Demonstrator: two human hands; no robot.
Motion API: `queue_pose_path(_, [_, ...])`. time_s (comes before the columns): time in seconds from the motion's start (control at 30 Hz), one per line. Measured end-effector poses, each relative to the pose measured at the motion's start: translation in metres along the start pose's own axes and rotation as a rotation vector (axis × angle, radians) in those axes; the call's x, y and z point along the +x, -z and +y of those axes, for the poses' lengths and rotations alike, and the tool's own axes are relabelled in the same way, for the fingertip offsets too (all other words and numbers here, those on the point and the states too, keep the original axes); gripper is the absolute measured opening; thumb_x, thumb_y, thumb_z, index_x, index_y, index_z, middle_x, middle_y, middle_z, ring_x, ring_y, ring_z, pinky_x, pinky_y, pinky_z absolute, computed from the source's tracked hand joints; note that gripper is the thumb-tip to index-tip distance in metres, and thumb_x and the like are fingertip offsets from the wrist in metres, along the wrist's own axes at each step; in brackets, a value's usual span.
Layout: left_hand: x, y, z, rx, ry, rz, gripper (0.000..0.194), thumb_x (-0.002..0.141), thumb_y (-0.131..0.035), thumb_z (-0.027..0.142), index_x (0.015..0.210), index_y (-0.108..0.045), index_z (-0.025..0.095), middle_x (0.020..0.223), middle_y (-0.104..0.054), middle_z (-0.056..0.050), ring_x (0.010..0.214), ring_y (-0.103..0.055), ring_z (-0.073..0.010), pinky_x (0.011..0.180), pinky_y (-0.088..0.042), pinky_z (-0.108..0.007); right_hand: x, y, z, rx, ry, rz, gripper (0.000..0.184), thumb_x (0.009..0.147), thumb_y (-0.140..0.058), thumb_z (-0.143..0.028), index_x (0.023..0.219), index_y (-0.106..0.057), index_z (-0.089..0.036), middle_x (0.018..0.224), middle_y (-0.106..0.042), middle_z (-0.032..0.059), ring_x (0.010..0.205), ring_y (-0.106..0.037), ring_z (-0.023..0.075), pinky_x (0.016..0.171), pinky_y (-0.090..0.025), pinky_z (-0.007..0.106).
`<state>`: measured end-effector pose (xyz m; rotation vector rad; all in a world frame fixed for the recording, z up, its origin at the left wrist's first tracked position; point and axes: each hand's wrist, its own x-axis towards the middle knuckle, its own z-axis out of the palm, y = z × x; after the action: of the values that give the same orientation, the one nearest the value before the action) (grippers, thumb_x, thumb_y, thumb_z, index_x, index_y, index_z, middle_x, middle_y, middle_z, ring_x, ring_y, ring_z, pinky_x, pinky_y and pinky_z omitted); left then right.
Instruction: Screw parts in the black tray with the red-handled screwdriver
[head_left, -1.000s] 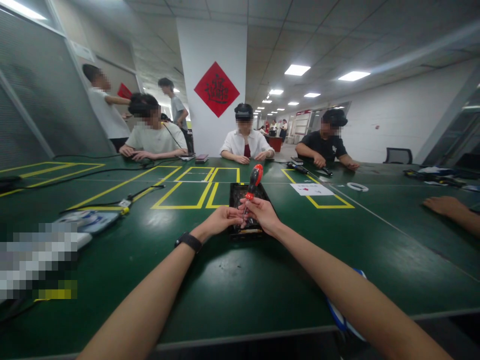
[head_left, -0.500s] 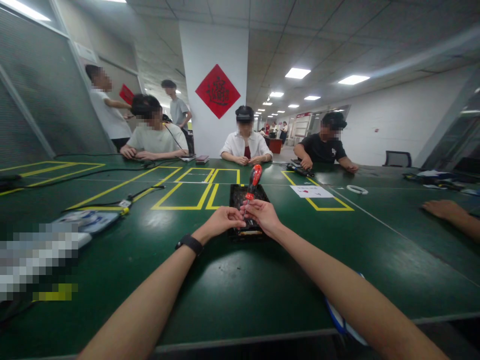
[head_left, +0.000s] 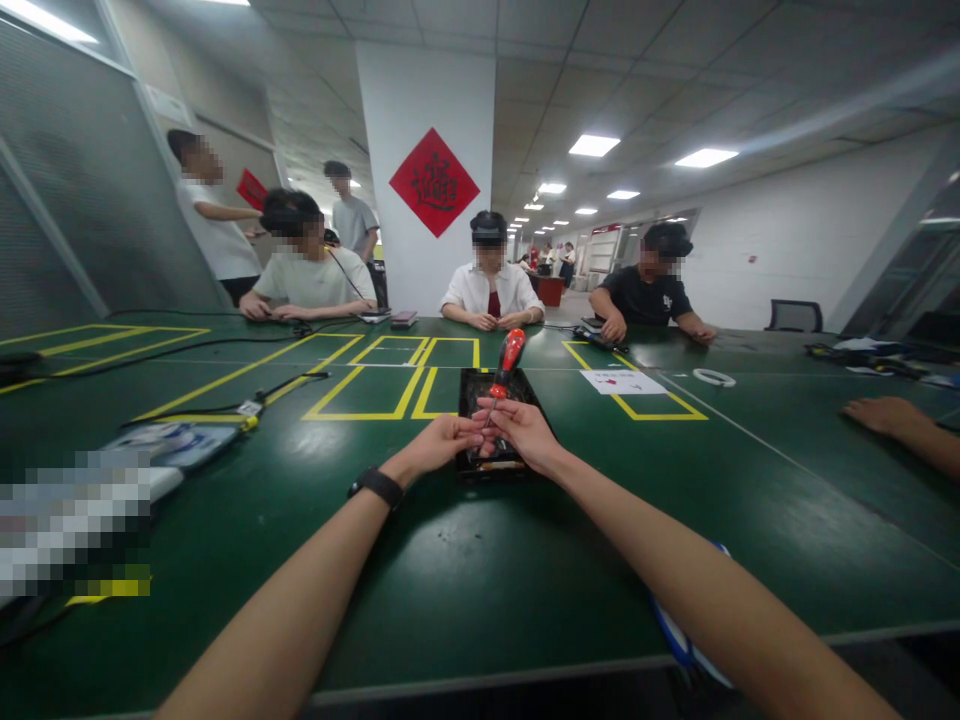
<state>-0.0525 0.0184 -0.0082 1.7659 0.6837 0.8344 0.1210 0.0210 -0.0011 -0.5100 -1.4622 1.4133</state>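
A screwdriver point(head_left: 511, 352) with a red and black handle stands slightly tilted, handle up, over a shallow black tray point(head_left: 469, 383). My right hand point(head_left: 527, 432) has its fingers closed on it just below the handle, around the thin shaft. My left hand point(head_left: 448, 440), with a dark band on the wrist, is pinched at the lower end of the shaft. Whether those fingertips grip the shaft or a small piece at its tip is hidden. Dark contents and a pale strip show in the tray, too small to name.
A white paper sheet point(head_left: 622, 382) and a white ring point(head_left: 713, 378) lie beyond on the green table point(head_left: 420, 580). Cables and a pale packet point(head_left: 180, 440) are at left. Another person's hand point(head_left: 885, 413) rests at right. Several people sit across.
Both hands stay in nearly the same place over the tray. The screwdriver's handle has turned a little, showing more red. Across the table, the person in black has shifted their hands.
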Motion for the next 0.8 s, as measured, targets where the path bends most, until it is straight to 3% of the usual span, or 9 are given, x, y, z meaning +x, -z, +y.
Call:
queue_pose_path(0.27, [-0.001, -0.008, 0.005, 0.113, -0.008, 0.181, 0.027, 0.06, -0.07, 0.031, 0.073, -0.061, 0.01, 0.068, -0.063, -0.003, 0.061, -0.056, -0.0103, 0.061, -0.043, -0.023, 0.003, -0.002, 0.002, -0.03, -0.006, 0.122, 0.03, 0.058, -0.071, -0.029, 0.082, -0.065, -0.012, 0.071, -0.066, 0.0039, 0.06, -0.06, 0.0109, 0.057, -0.051, 0.024])
queue_pose_path(0.4, [-0.002, -0.008, 0.005, 0.126, -0.013, 0.171, 0.026, 0.059, -0.07, 0.03, 0.071, -0.06, 0.01, 0.063, -0.059, 0.0, 0.055, -0.052, -0.0076, 0.056, -0.04, -0.02, 0.003, -0.002, 0.002, -0.034, 0.012, 0.116, 0.029, 0.058, -0.072, -0.028, 0.081, -0.063, -0.013, 0.071, -0.066, 0.0026, 0.061, -0.06, 0.0104, 0.058, -0.051, 0.023])
queue_pose_path(0.53, [-0.002, -0.006, 0.006, 0.089, -0.018, 0.095, 0.024, 0.065, -0.066, 0.032, 0.072, -0.062, 0.009, 0.069, -0.064, -0.004, 0.063, -0.056, -0.011, 0.065, -0.043, -0.024, 0.002, -0.001, 0.002, -0.049, 0.015, 0.121, 0.031, 0.063, -0.067, -0.034, 0.087, -0.063, -0.013, 0.074, -0.066, 0.0042, 0.065, -0.061, 0.0117, 0.059, -0.051, 0.024])
queue_pose_path(0.7, [-0.004, -0.003, 0.01, 0.053, -0.017, 0.001, 0.029, 0.071, -0.061, 0.033, 0.082, -0.065, 0.007, 0.081, -0.067, -0.009, 0.075, -0.059, -0.0148, 0.076, -0.043, -0.028, 0.001, -0.001, 0.0, -0.016, -0.024, -0.012, 0.04, 0.069, -0.062, -0.039, 0.101, -0.061, -0.015, 0.087, -0.065, 0.0079, 0.071, -0.061, 0.0143, 0.06, -0.052, 0.028])
queue_pose_path(0.8, [-0.003, -0.002, 0.007, 0.031, -0.009, -0.006, 0.031, 0.072, -0.06, 0.034, 0.087, -0.065, 0.007, 0.083, -0.067, -0.01, 0.077, -0.06, -0.0156, 0.077, -0.044, -0.029, 0.001, 0.0, 0.0, 0.025, -0.028, -0.039, 0.039, 0.067, -0.064, -0.038, 0.099, -0.061, -0.016, 0.088, -0.065, 0.0075, 0.072, -0.061, 0.0145, 0.065, -0.052, 0.03])
